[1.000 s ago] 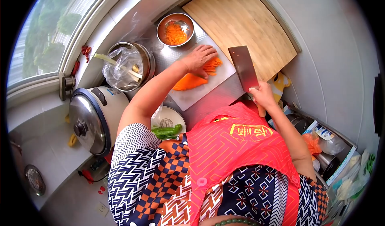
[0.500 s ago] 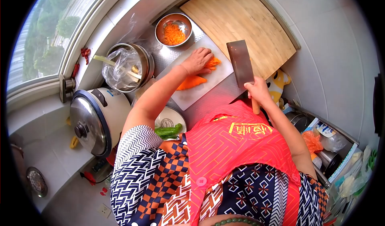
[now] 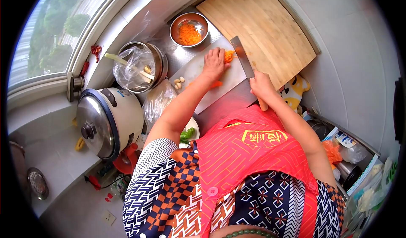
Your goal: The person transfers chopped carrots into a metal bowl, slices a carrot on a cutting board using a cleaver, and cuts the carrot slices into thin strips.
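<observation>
My left hand (image 3: 215, 64) presses down with its fingers together on carrot strips (image 3: 229, 56), whose ends show beside the fingertips on the white cutting board (image 3: 228, 79). More carrot (image 3: 216, 84) lies partly hidden behind my left wrist. My right hand (image 3: 260, 85) is wrapped round the wooden handle of a cleaver (image 3: 242, 57). The blade is seen nearly edge-on, just right of the strips, and whether it touches the board cannot be told. Several garlic cloves (image 3: 178, 83) lie at the board's left corner. Beyond the board stands a metal bowl (image 3: 189, 34) holding chopped carrot.
A wooden board (image 3: 270, 31) lies at the back right. On the left are pots with a plastic bag (image 3: 134, 69) and a rice cooker (image 3: 122, 113). Green peppers (image 3: 187, 135) lie on a plate by my left arm. An open drawer (image 3: 351, 153) is at the right.
My left hand has shifted right along the carrot. The cleaver has moved left towards the strips and turned from broadside to nearly edge-on. The garlic cloves have come into sight.
</observation>
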### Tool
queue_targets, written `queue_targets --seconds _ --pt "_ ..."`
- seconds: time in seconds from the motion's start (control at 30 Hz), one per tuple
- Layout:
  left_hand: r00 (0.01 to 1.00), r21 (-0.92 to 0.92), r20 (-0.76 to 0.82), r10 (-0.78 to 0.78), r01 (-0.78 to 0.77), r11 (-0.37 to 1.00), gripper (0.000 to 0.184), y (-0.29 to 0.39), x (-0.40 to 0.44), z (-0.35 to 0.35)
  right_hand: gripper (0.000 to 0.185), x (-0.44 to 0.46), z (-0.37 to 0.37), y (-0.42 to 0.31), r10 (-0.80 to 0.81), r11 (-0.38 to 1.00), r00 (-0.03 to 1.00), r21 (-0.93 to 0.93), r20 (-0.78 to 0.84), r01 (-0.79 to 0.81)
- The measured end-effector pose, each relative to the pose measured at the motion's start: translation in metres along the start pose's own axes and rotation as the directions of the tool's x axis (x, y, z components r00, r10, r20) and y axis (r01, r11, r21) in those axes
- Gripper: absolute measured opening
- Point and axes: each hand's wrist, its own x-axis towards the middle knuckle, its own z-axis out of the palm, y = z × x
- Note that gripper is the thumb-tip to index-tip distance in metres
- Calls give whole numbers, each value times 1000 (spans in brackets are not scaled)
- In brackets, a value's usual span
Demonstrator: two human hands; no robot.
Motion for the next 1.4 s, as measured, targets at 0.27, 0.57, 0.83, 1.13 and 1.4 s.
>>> queue_targets --seconds 0.27,0.57,0.83,1.13,1.4 --pt "971 -173 -130 200 -221 960 64 -13 6 -10 17 14 4 -2 -45 990 999 -133 -15 43" --pt "940 -214 -102 326 -340 916 40 -19 16 -17 15 19 1 -18 -17 994 999 -109 27 20" --pt "948 -260 -90 307 -320 911 35 -14 8 -22 13 26 10 -15 0 980 994 -198 111 22" --pt "958 -281 -82 276 -288 916 53 -14 9 -25 13 25 18 -9 -41 981 998 -186 50 50" --pt "965 -240 -56 256 -262 935 60 -16 10 -15 15 22 12 -17 21 995 996 -96 88 -12"
